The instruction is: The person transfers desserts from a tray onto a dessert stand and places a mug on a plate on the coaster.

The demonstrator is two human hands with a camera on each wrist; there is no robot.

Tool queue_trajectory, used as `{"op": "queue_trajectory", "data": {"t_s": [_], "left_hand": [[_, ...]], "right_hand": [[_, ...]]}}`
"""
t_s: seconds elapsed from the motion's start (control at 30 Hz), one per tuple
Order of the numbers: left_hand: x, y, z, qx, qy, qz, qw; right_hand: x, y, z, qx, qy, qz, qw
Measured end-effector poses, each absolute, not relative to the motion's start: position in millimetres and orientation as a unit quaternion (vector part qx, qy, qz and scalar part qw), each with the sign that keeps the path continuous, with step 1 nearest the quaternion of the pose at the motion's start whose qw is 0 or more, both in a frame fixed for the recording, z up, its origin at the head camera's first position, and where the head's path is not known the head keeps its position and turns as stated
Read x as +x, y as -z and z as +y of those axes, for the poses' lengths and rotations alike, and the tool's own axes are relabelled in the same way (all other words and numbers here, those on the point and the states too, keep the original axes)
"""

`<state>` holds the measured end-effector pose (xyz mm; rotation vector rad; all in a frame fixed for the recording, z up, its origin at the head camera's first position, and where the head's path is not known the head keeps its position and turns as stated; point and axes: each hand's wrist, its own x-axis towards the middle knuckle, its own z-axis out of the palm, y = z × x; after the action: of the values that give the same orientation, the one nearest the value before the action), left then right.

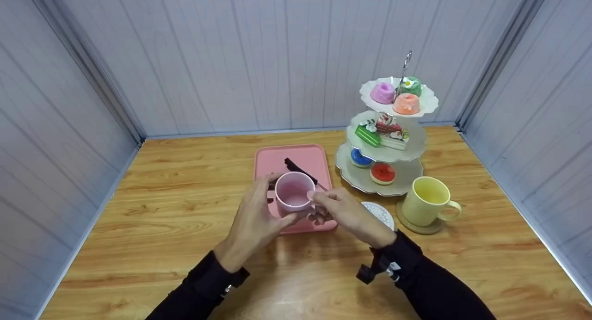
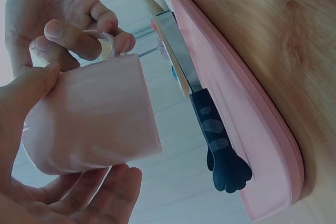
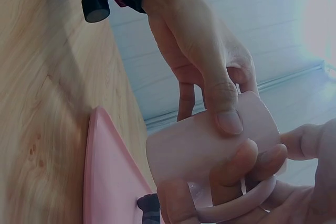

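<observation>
A pink mug is held upright above a pink tray. My left hand wraps round the mug's body, thumb on the near side and fingers on the far side. On the mug's right, my right hand holds the handle, with fingers through its loop in the right wrist view. Under the mug, on the tray, lies a utensil with a black paw-shaped handle and a flat metal blade. The mug and hands partly hide it in the head view.
Right of the tray stands a three-tier stand with small cakes and round pastries. A yellow mug sits on a round coaster. A white beaded coaster is partly behind my right forearm. Panel walls border the wooden table.
</observation>
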<state>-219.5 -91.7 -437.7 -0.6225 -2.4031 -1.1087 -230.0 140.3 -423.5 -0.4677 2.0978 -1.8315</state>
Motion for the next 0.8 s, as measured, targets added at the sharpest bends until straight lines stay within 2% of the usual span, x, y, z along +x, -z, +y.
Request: {"op": "queue_trajectory", "data": {"t_s": [0.3,0.8], "left_hand": [[-218.3,441.0,-100.0,-0.217,0.414,-0.862,0.197],[-219.0,445.7,-127.3,-0.176,0.371,-0.885,0.217]], "right_hand": [[-227.7,425.9,154.7,-0.149,0.668,0.712,0.157],[-230.9,427.0,183.3,-0.128,0.639,0.743,0.154]]}}
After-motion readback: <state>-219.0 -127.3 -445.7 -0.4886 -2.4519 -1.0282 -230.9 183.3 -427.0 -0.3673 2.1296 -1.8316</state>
